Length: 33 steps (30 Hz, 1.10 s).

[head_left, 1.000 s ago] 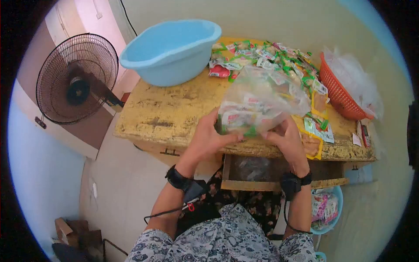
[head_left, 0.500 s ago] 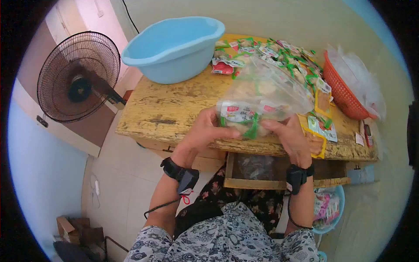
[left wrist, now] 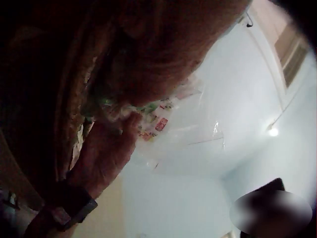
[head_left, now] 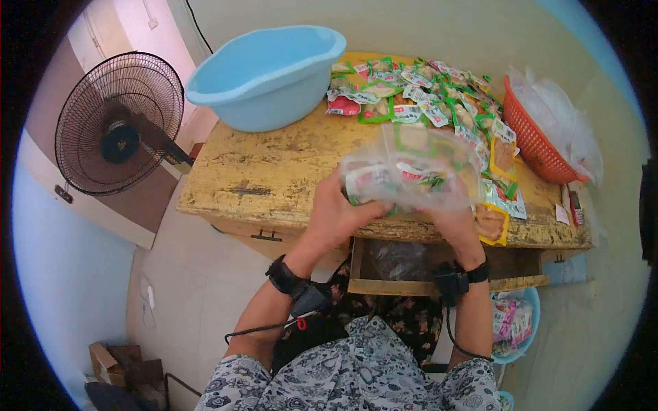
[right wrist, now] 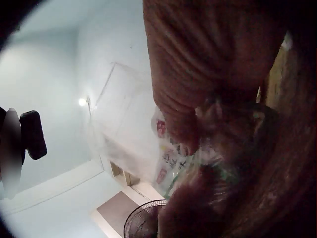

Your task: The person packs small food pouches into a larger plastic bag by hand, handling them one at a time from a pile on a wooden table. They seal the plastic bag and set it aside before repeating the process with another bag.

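Observation:
A clear plastic bag (head_left: 439, 147) with green, white and red food packets inside is held above the yellow worn table's front edge. The left hand (head_left: 337, 214) grips its left side, thumb in front. At its right side the right hand (head_left: 449, 218) grips too, its fingers partly covered by the plastic. In the left wrist view the left hand (left wrist: 163, 49) is dark, close to the bagged packets (left wrist: 161, 124). The right wrist view has the right hand (right wrist: 203, 64) pinching the bag beside printed packets (right wrist: 171, 158). Many loose packets (head_left: 418, 89) lie behind the bag.
A blue basin (head_left: 267, 79) stands at the table's back left. An orange basket (head_left: 538, 147) with clear plastic bags is at the right. Below the table edge an open drawer (head_left: 391, 288) holds clear plastic. A fan (head_left: 120, 123) stands left; a blue tub (head_left: 533, 335) with packets sits lower right.
The bag's upper part has folded down toward the right hand and now covers its fingers. The packets inside have tilted, and more loose packets show behind the bag.

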Tool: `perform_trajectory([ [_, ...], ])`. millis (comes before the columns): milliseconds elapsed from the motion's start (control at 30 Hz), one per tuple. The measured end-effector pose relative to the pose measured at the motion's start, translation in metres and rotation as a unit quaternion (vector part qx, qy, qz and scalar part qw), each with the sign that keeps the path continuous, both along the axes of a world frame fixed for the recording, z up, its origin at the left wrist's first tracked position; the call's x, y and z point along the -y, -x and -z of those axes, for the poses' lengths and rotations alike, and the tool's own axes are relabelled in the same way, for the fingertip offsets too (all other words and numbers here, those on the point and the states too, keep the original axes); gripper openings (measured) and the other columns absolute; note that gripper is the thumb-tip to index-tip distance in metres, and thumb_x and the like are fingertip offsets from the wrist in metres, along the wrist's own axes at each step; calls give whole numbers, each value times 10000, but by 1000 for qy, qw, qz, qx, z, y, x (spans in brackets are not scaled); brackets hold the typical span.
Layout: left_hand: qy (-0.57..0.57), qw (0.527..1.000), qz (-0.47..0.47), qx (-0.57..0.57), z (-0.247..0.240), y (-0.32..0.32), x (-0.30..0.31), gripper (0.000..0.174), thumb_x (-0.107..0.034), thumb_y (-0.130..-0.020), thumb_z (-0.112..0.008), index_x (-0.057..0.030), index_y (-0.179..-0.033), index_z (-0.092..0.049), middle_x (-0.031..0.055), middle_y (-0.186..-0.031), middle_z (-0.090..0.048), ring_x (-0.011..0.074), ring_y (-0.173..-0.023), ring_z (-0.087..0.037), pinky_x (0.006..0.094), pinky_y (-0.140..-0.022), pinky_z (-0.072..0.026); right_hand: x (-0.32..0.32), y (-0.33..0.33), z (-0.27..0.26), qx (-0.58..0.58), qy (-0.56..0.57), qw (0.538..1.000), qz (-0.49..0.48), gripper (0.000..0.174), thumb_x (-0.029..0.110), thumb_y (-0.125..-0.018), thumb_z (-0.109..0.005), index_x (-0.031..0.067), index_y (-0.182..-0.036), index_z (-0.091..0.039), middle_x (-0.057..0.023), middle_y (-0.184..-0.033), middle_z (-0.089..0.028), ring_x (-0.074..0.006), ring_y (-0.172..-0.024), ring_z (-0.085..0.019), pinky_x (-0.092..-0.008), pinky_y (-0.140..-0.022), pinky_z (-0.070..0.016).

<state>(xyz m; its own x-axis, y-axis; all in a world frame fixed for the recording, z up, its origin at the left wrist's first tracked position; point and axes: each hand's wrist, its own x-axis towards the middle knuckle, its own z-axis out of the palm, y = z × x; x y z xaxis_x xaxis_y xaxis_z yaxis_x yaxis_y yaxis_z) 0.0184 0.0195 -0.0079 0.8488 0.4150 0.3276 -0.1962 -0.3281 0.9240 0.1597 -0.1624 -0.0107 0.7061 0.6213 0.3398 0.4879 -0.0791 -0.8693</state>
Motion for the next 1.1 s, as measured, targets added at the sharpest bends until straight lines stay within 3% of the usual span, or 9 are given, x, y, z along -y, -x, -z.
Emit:
perform_trajectory([
  [100, 194, 979, 57, 12, -8, 6, 4, 579, -106, -712, -901, 10, -1225, -659, 87, -1113, -737, 162, -1006, -690, 332, -918, -549, 1, 10, -26, -173, -29, 980, -94, 576, 223, -779, -866, 20, -1262, -629, -99, -1250, -671, -222, -1158, -627, -377, -992, -497],
  [200, 219, 971, 84, 37, -5, 9, 7, 562, -128, -736, -895, 14, -1227, -661, 81, -1133, -734, 142, -1003, -689, 313, -899, -553, 3, 13, -22, -183, -58, 976, -102, 563, 197, -780, -864, 27, -1262, -629, -64, -1249, -669, -172, -1153, -619, -342, -982, -500],
  [300, 142, 986, 68, -45, -6, 6, -1, 601, -143, -744, -892, 16, -1262, -634, 88, -1153, -725, 159, -1030, -684, 328, -927, -544, 1, 9, -16, -136, -56, 986, -79, 555, 198, -776, -871, 36, -1250, -633, -60, -1223, -673, -157, -1134, -624, -322, -975, -502],
  [500, 61, 997, 34, 11, -11, 7, 2, 671, -151, -754, -887, 8, -1325, -573, 96, -1215, -691, 173, -1092, -659, 353, -976, -520, 10, 19, -29, -108, -86, 987, -78, 551, 186, -767, -882, 60, -1244, -638, -58, -1227, -667, -159, -1127, -625, -320, -991, -503],
  [700, 132, 989, 58, 18, -13, 7, 2, 642, -139, -772, -871, 7, -1323, -577, 92, -1207, -693, 164, -1090, -654, 344, -973, -520, 10, 9, -39, -139, -88, 982, -87, 530, 161, -783, -863, 53, -1250, -636, -59, -1183, -689, -171, -1113, -647, -334, -991, -515],
  [800, 128, 990, 52, 32, -10, 7, 0, 636, -139, -776, -869, 7, -1322, -578, 90, -1204, -694, 160, -1087, -654, 336, -969, -521, 11, 2, -73, -20, -104, 991, -79, 483, 151, -823, -825, 46, -1255, -634, -74, -1176, -700, -176, -1129, -648, -328, -990, -514],
  [900, 119, 990, 61, 50, -12, 8, 1, 626, -135, -778, -867, 8, -1316, -581, 86, -1196, -698, 158, -1087, -654, 333, -969, -521, 10, 3, -97, -44, -92, 994, -42, 429, 137, -866, -778, 47, -1260, -634, -85, -1172, -714, -181, -1116, -663, -327, -983, -518],
  [1000, 127, 989, 59, 37, -13, 8, -1, 639, -159, -749, -911, -8, -1282, -593, 84, -1201, -698, 170, -1087, -667, 346, -970, -534, 9, 2, -118, 31, 16, 999, -14, 356, 91, -907, -715, 23, -1247, -636, -107, -1157, -728, -194, -1106, -681, -329, -989, -518],
  [1100, 122, 988, 69, 65, -14, 9, 0, 678, -131, -785, -862, 9, -1361, -532, 102, -1254, -671, 170, -1138, -635, 353, -1002, -510, 6, 7, -129, -14, -81, 994, -73, 369, 70, -936, -666, -8, -1292, -605, -125, -1130, -736, -202, -1093, -693, -338, -999, -519],
])
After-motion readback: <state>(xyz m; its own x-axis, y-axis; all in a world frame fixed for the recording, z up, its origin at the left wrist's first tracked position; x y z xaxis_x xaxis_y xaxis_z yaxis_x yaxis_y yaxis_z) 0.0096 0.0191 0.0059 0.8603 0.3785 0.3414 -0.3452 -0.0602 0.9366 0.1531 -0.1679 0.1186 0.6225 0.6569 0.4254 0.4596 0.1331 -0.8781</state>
